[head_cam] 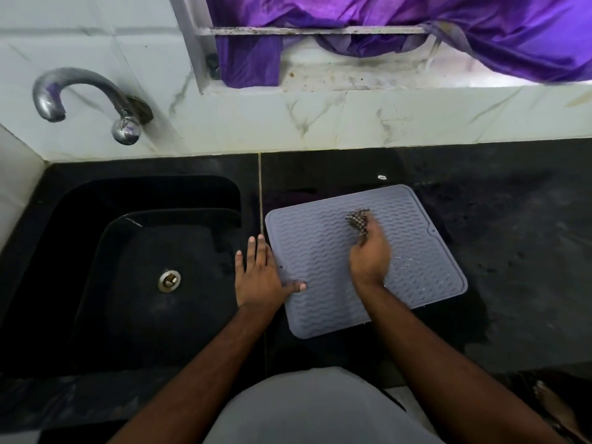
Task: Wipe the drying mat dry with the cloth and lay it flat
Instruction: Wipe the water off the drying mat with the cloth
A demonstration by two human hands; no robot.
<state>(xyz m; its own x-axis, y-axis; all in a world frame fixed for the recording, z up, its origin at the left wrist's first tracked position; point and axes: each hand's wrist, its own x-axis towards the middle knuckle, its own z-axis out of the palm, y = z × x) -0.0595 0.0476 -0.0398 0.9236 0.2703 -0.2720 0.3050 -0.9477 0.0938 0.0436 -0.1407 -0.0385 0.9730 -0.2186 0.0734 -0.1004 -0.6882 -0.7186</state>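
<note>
The grey drying mat [323,251] lies flat on the dark worktop [512,251], just right of the black sink [144,251], its corners turned a little so that the near left edge runs beside the seam between sink and worktop. Its ribbed, wavy surface faces up, and small drops glint on the right part of it, near the right wrist. The left hand [256,277] rests at the mat's left edge with its fingers [256,251] straight and spread, lying mostly on the worktop beside the mat, while the thumb reaches across onto the mat's near left part and presses it down; this hand holds nothing. The right hand [370,254] is over the middle of the mat, fingers curled round a bunched checked cloth [358,222], which sticks out beyond the knuckles toward the far side and touches the mat's surface. The hand and cloth are blurred, so the exact hold of each finger cannot be made out. Both forearms come up from the bottom of the view, over a pale garment. A curved metal tap [86,100] stands on the tiled wall behind the sink, its spout over the left part of the basin, and the drain [169,281] shows in the sink's floor. Purple fabric [416,27] hangs over the window ledge above the worktop, well apart from the mat
</note>
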